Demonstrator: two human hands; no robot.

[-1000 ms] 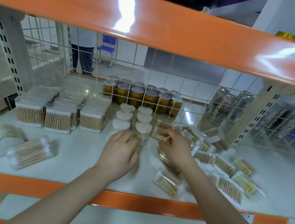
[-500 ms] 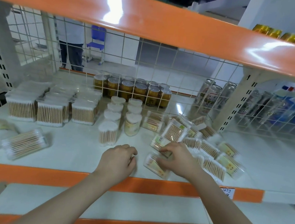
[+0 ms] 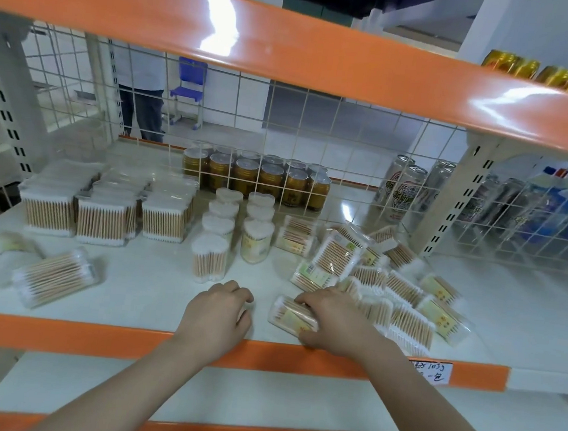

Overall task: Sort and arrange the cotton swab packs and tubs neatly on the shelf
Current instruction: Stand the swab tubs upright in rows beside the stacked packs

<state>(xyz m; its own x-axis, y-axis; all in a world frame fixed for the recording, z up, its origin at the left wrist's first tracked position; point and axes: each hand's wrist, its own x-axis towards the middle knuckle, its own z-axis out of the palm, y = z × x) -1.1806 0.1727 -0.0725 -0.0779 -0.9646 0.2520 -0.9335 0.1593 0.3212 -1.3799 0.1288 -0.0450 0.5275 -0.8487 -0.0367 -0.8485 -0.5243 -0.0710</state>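
My right hand [image 3: 330,316] curls around a clear swab tub [image 3: 290,315] lying on its side at the shelf [image 3: 154,293] front edge. My left hand [image 3: 215,315] rests beside it, fingers curled, holding nothing I can see.

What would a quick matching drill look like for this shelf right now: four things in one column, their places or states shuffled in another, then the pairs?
Things:
1. right hand
2. left hand
3. front upright tub
4. gold cans

Places or states:
A. behind the wire grid at the back
B. grips a clear swab tub lying on its side
C. knuckles curled, nothing visibly held, by the shelf's front edge
D. stands first in the left tub row

Pairs: 1-B, 2-C, 3-D, 4-A
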